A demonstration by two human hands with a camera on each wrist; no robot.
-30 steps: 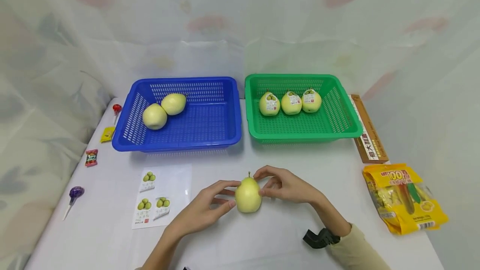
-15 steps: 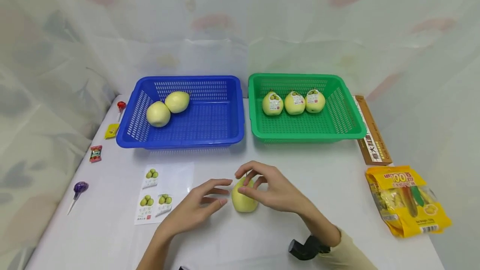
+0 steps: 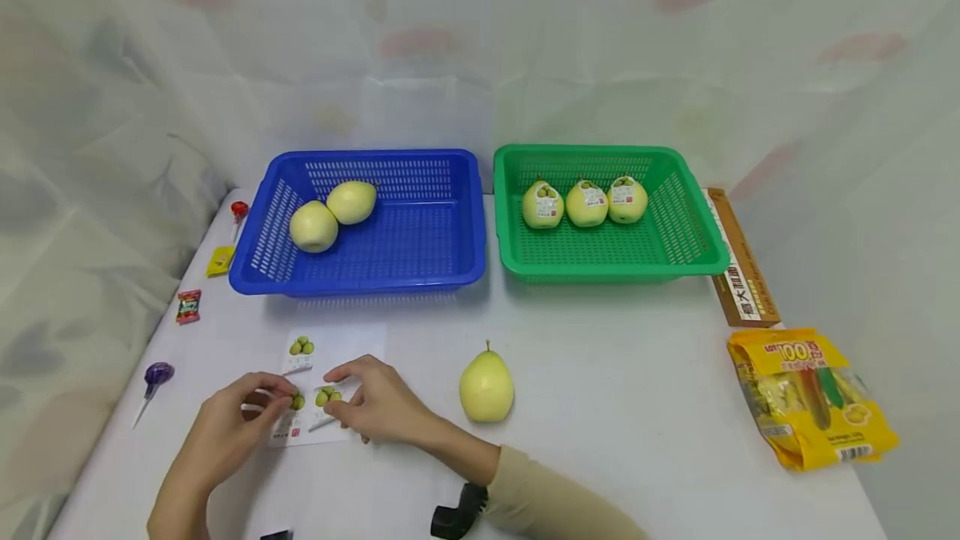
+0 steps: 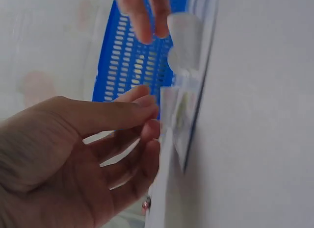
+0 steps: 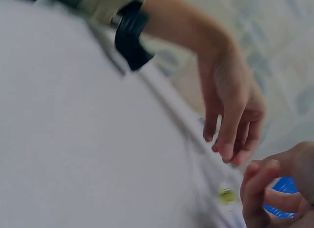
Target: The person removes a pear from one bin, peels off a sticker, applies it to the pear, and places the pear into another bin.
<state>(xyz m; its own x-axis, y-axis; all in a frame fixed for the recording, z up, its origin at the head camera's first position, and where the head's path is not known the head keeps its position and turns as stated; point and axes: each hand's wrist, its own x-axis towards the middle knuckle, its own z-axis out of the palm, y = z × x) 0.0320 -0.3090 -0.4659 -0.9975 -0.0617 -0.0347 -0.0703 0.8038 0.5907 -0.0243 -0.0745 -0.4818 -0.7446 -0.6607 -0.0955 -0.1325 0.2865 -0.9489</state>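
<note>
Left hand (image 3: 228, 427), fingers narrow, and right hand (image 3: 381, 401), fingers wider, at sticker sheet (image 3: 348, 347); pear (image 3: 487, 387) upright on table (image 3: 637, 415).

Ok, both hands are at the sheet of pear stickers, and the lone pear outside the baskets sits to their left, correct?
Not quite: the lone pear sits to the right of both hands, as the head view shows. The left hand and right hand are indeed at the sticker sheet.

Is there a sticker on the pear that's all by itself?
None on the side showing: the lone pear looks plain, while the three pears in the green basket wear labels. Its back is hidden.
</note>
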